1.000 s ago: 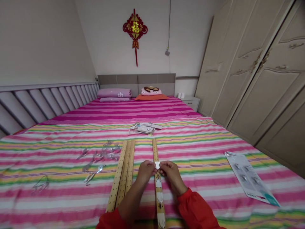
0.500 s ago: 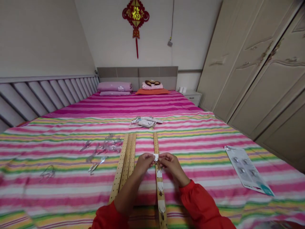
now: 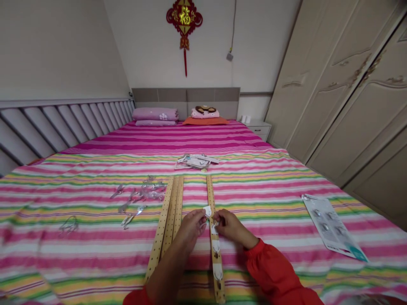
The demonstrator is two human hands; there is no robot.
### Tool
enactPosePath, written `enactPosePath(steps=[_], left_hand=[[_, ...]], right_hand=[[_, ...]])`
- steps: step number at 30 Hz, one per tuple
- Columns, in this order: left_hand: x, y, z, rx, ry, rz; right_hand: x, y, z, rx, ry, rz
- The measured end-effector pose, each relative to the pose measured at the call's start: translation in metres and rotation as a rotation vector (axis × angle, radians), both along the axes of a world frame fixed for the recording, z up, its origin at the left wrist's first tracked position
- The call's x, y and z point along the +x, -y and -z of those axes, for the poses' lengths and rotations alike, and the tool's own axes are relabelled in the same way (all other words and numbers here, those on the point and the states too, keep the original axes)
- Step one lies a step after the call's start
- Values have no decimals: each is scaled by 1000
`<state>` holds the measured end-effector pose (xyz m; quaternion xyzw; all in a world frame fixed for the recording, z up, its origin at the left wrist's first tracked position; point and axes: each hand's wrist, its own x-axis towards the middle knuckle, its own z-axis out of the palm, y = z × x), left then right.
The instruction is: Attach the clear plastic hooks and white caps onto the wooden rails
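A white plastic hook (image 3: 207, 211) sits on a perforated wooden strip (image 3: 210, 195), lower centre of the frame, between the left hand (image 3: 190, 231) and right hand (image 3: 229, 224). Each grip is close beside it; whether either is clamped on it cannot be told.

1 head-worn camera looks forward and down from close above the left hand (image 3: 190, 231) and right hand (image 3: 230, 224), along the bed (image 3: 95, 254) toward its headboard (image 3: 186, 99), with a wardrobe (image 3: 330, 84) along the right.
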<state>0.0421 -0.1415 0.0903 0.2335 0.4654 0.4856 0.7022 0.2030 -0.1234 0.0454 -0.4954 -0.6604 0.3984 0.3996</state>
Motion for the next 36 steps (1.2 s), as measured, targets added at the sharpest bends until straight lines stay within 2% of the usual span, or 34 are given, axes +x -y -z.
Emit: enactPosePath(steps=[5, 10, 14, 18, 25, 28, 30, 36], left_hand=[[9, 9, 9, -8, 56, -53], [10, 10, 7, 29, 94, -108], [2, 4, 1, 106, 89, -124], [-6, 0, -3, 146, -13, -104], [-7, 3, -6, 141, -48, -64], [-4, 1, -6, 110, -58, -57], [-1, -2, -3, 96, -96, -9], [12, -22, 12, 126, -341, 120]], right_hand=[[-4, -6, -12, 45, 96, -42], [-8, -6, -10, 40, 103, -53], [-7, -3, -7, 16, 50, -55], [-5, 0, -3, -17, -28, -51], [-4, 2, -1, -91, -184, -53], [1, 8, -3, -145, -347, 18], [5, 15, -3, -186, -472, 100], [16, 35, 4, -277, -647, 266]])
